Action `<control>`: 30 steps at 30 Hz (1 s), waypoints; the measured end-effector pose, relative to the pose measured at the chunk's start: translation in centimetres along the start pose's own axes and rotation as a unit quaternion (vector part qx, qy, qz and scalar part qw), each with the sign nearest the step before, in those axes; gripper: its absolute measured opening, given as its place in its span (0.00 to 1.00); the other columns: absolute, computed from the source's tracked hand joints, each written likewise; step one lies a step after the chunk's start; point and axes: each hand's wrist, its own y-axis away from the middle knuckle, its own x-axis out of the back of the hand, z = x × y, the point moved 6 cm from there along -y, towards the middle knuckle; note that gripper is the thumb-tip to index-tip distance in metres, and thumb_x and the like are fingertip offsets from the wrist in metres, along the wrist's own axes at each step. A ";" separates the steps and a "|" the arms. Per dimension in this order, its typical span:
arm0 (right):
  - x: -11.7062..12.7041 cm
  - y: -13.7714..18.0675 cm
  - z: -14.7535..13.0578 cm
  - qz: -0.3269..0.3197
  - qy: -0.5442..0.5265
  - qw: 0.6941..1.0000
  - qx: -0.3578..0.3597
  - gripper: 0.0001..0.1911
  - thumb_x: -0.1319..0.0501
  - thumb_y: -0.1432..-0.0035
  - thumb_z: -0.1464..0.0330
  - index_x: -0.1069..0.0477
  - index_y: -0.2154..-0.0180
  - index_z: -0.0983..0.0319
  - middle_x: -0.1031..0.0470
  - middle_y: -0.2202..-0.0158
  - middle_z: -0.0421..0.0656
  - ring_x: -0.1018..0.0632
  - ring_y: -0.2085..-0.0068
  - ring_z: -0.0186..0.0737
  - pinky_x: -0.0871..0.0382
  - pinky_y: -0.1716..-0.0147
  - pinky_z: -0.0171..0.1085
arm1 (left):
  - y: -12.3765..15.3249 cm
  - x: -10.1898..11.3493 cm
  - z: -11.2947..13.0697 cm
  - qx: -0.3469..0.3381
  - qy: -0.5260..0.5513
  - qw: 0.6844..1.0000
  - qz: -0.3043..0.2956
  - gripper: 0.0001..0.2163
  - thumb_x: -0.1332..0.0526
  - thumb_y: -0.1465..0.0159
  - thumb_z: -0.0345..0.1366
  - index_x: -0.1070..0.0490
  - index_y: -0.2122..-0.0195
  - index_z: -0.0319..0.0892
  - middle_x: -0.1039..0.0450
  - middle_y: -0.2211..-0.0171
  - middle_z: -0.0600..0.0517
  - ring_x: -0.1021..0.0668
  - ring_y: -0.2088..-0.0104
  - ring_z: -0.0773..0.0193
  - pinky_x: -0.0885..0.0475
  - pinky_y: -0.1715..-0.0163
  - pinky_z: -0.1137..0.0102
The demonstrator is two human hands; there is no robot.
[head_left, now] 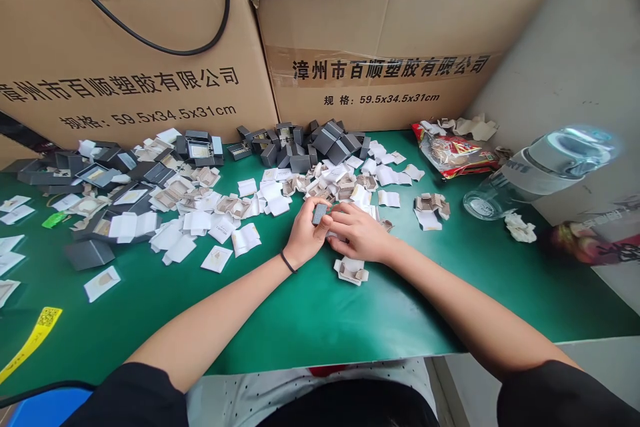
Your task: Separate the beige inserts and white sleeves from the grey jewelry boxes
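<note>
While gray boxes (pixel 327 138) litter the green table (pixel 280 333), cartons (pixel 390 20) stand behind.

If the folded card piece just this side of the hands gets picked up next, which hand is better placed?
Probably the right hand: the folded card piece lies just on its near side, while the left hand is farther away and appears to hold a small grey block.

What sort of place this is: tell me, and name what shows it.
Probably a packing or assembly bench in a small workshop: large printed cardboard cartons stand behind a green tabletop, which is strewn with small dark-gray boxes and many folded white card pieces.
</note>
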 end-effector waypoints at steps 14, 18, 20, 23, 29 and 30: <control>0.2 0.1 -0.5 0.026 0.031 0.999 -0.007 0.09 0.47 0.41 0.70 0.33 0.72 0.61 0.33 0.73 0.43 0.33 0.63 0.40 0.35 0.67 0.36 | -0.1 -0.1 0.1 -0.026 0.018 0.999 0.001 0.28 0.52 0.45 0.63 0.36 0.60 0.42 0.32 0.60 0.46 0.27 0.59 0.57 0.33 0.56 0.65; 0.3 0.4 -1.2 0.050 0.084 0.995 -0.032 0.11 0.48 0.39 0.70 0.33 0.73 0.62 0.30 0.73 0.44 0.30 0.63 0.39 0.35 0.67 0.36 | 0.0 -0.1 -0.4 -0.003 0.035 0.999 0.000 0.28 0.51 0.46 0.63 0.36 0.60 0.42 0.32 0.58 0.45 0.27 0.59 0.57 0.32 0.58 0.65; 0.1 0.5 -1.5 0.050 0.112 0.992 -0.035 0.12 0.48 0.38 0.69 0.32 0.73 0.62 0.30 0.73 0.44 0.28 0.63 0.39 0.35 0.67 0.36 | 0.0 0.0 -0.4 0.001 0.032 0.999 0.000 0.28 0.51 0.46 0.63 0.37 0.60 0.42 0.32 0.59 0.45 0.26 0.59 0.57 0.31 0.59 0.65; -0.1 0.5 -1.9 0.037 0.149 0.988 -0.029 0.12 0.49 0.38 0.70 0.32 0.72 0.63 0.29 0.73 0.44 0.27 0.66 0.39 0.35 0.68 0.37 | 0.0 0.0 -0.4 -0.002 0.015 1.000 -0.008 0.29 0.52 0.45 0.63 0.37 0.59 0.41 0.33 0.59 0.45 0.26 0.61 0.58 0.31 0.59 0.65; -0.3 0.6 -3.0 0.010 0.181 0.983 -0.015 0.11 0.49 0.39 0.74 0.29 0.68 0.65 0.24 0.66 0.47 0.24 0.62 0.40 0.31 0.58 0.39 | 0.0 -0.1 0.1 -0.026 -0.014 0.999 -0.013 0.28 0.53 0.44 0.62 0.37 0.59 0.41 0.33 0.60 0.46 0.27 0.60 0.58 0.32 0.58 0.65; -0.3 0.6 -3.2 0.005 0.190 0.982 -0.018 0.11 0.49 0.39 0.74 0.29 0.66 0.66 0.24 0.63 0.48 0.24 0.60 0.41 0.32 0.55 0.41 | 0.0 -0.1 0.1 -0.029 -0.018 0.999 -0.011 0.28 0.53 0.44 0.62 0.37 0.59 0.42 0.33 0.60 0.46 0.27 0.59 0.58 0.32 0.57 0.65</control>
